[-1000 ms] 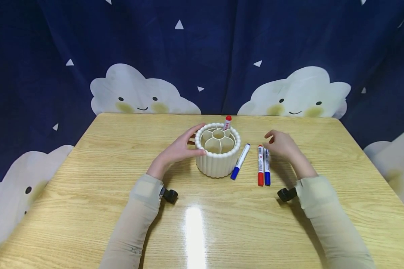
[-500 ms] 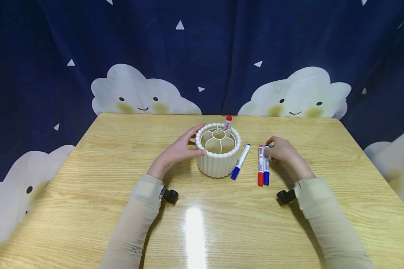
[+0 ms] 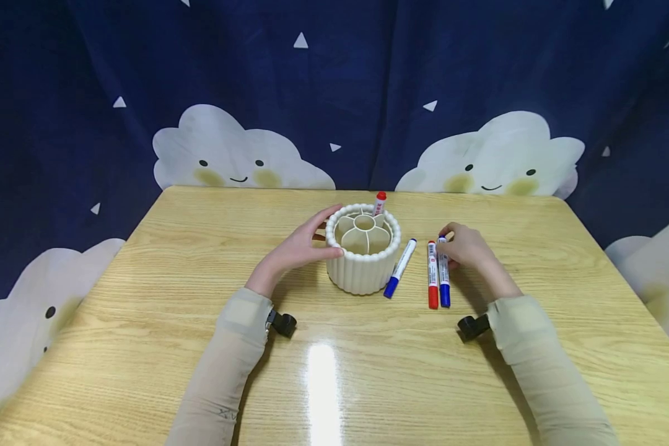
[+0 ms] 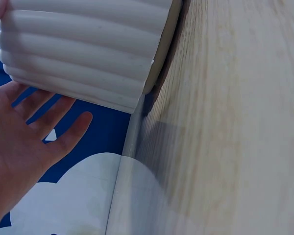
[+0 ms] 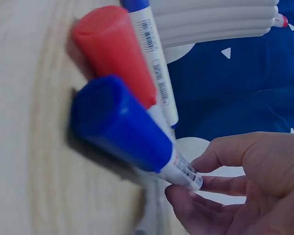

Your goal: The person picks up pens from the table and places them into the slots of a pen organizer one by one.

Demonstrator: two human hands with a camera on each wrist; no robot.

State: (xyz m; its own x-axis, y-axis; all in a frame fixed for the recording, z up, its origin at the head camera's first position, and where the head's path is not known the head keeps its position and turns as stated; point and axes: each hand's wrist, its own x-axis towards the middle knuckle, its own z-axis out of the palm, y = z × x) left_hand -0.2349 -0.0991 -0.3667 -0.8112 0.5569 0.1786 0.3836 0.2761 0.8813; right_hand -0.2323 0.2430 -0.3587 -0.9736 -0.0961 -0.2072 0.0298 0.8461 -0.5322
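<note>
A white ribbed pen holder (image 3: 359, 272) with a beaded rim and several compartments stands on the table. My left hand (image 3: 298, 249) grips its left side, thumb at the front of the rim and fingers behind. In the left wrist view the fingers curve beside the ribbed wall. A red-capped marker (image 3: 380, 203) stands upright at the back of the holder. My right hand (image 3: 464, 246) pinches the far end of a blue-capped marker (image 5: 122, 127), thumb and fingertips around its white barrel. Just left of it lies a red-capped marker (image 3: 433, 275).
Another blue-capped marker (image 3: 400, 267) lies slanted close to the holder's right side. The wooden table (image 3: 396, 371) reaches back to a dark blue curtain (image 3: 357, 93) with cloud prints. Both forearms extend over the table's front part.
My right hand has come down onto the rightmost blue-capped marker and now pinches its far end, having shifted it slightly. My left hand still holds the pen holder in place.
</note>
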